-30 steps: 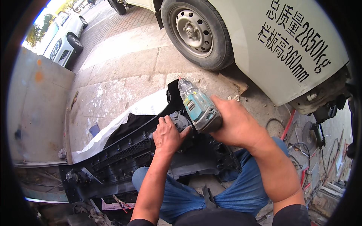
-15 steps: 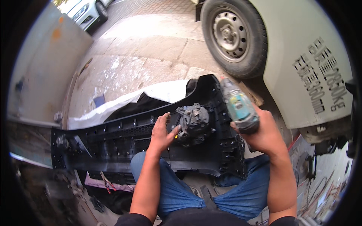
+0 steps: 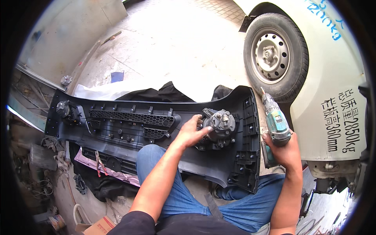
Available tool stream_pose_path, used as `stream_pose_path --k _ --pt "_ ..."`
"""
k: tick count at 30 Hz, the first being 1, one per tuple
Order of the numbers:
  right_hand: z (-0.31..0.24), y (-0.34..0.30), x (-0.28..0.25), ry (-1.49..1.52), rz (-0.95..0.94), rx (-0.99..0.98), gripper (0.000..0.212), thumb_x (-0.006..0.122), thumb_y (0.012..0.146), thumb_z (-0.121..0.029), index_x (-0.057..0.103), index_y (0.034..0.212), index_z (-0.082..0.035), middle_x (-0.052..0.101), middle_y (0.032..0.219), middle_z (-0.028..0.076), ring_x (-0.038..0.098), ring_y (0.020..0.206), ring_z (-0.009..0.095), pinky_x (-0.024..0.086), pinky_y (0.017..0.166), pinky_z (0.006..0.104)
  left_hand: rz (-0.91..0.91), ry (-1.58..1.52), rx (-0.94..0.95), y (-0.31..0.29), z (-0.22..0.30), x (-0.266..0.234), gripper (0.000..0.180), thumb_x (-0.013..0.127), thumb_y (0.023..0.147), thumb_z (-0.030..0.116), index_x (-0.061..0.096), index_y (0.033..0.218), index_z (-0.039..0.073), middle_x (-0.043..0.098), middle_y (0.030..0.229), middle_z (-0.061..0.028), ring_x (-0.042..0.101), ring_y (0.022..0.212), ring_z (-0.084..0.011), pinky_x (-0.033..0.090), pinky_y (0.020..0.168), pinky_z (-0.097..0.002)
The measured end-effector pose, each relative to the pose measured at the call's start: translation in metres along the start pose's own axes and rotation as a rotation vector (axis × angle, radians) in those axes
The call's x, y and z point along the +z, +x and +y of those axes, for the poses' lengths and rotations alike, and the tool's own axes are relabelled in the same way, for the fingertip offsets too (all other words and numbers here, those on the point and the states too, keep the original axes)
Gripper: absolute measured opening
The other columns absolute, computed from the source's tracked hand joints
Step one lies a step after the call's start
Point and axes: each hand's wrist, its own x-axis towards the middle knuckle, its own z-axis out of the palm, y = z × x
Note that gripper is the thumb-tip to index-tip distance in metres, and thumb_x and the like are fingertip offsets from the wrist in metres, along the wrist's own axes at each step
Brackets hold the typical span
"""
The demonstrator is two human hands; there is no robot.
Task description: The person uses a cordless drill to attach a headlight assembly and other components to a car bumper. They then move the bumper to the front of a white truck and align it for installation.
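A long black car bumper lies across in front of me, its ribbed inner side facing up. On its right part sits a round grey fog lamp. My left hand grips the left side of this lamp, thumb across it and fingers at its bracket. Off the bumper's right end, my right hand is wrapped round the handle of a teal and grey cordless drill. The drill's bit points up and away from me, toward the wheel, apart from the bumper. A second lamp sits at the bumper's left end.
At the far right stands a pale vehicle body with a wheel close to the drill. Red-handled pliers rest on a pink strip at near left. A metal panel rises at far left. A cardboard box is at lower left.
My left hand has closed in on the fog lamp, its thumb now over it. The drill has moved lower and nearer me relative to the bumper. The whole view has shifted.
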Motion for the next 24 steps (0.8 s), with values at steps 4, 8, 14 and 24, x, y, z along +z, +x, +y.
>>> stream_pose_path --k 4,8,14,24 --pt "-0.001 -0.001 0.0 -0.009 -0.004 -0.007 0.05 0.09 0.089 -0.015 0.07 0.131 0.004 0.081 0.107 0.017 0.075 0.093 0.021 0.059 0.091 0.0386 0.007 0.127 0.056 -0.006 0.022 0.022 0.127 0.095 0.076 0.057 0.03 0.169 -0.001 0.044 0.166 -0.0294 0.043 0.156 -0.0415 0.035 0.131 -0.0477" --pt "0.003 -0.002 0.0 -0.028 -0.004 -0.02 0.051 0.091 0.088 -0.019 0.071 0.129 0.003 0.081 0.105 0.02 0.077 0.093 0.024 0.06 0.09 0.0392 0.115 0.262 0.065 -0.009 0.045 0.05 0.137 0.097 0.072 0.06 0.024 0.17 -0.001 0.03 0.172 -0.0299 0.033 0.16 -0.0468 0.031 0.132 -0.0539" --pt "0.005 -0.003 -0.001 0.007 0.013 -0.052 0.048 0.09 0.087 -0.019 0.073 0.127 0.001 0.081 0.105 0.022 0.081 0.096 0.031 0.061 0.089 0.0421 0.321 0.345 0.234 -0.002 0.062 0.079 0.123 0.099 0.074 0.04 0.03 0.166 -0.003 0.044 0.162 -0.0264 0.044 0.148 -0.0456 0.038 0.126 -0.0544" --pt "-0.001 -0.004 -0.007 -0.012 0.028 -0.059 0.051 0.09 0.086 -0.019 0.071 0.129 -0.001 0.08 0.106 0.024 0.078 0.101 0.043 0.061 0.09 0.0434 0.343 0.3 0.386 -0.006 0.06 0.066 0.099 0.099 0.071 0.028 0.045 0.148 -0.002 0.057 0.146 -0.024 0.054 0.138 -0.0439 0.047 0.117 -0.0497"
